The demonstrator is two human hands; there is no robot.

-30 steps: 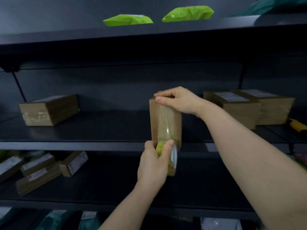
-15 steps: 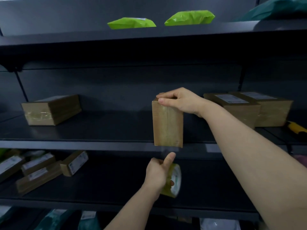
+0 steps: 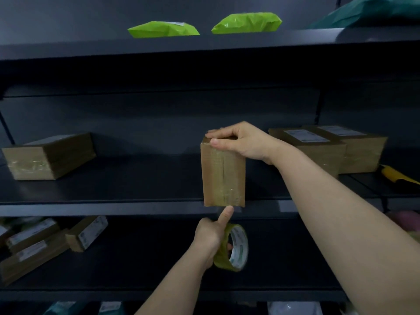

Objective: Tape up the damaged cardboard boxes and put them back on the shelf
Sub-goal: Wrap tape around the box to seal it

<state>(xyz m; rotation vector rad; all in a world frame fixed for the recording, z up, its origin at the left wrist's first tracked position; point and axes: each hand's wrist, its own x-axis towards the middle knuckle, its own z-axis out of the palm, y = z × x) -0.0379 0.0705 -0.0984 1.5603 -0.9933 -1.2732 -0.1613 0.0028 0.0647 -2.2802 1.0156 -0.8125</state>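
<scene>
A small brown cardboard box (image 3: 223,176) stands on end at the front edge of the middle shelf (image 3: 102,204), with clear tape down its near face. My right hand (image 3: 241,142) grips its top, thumb on the front edge. Just below the box, my left hand (image 3: 212,237) holds a roll of clear tape (image 3: 235,248), its thumb raised to the box's bottom edge. A strip of tape seems to run from the roll up to the box.
Another taped box (image 3: 48,156) lies at the left of the middle shelf, two labelled boxes (image 3: 329,148) at the right beside a yellow-handled tool (image 3: 396,175). Several small boxes (image 3: 45,242) lie on the lower shelf. Two green mailer bags (image 3: 204,27) sit on the top shelf.
My left hand has drawn the tape roll down from the box's lower face to below the shelf edge. My right hand and the box have stayed in place.
</scene>
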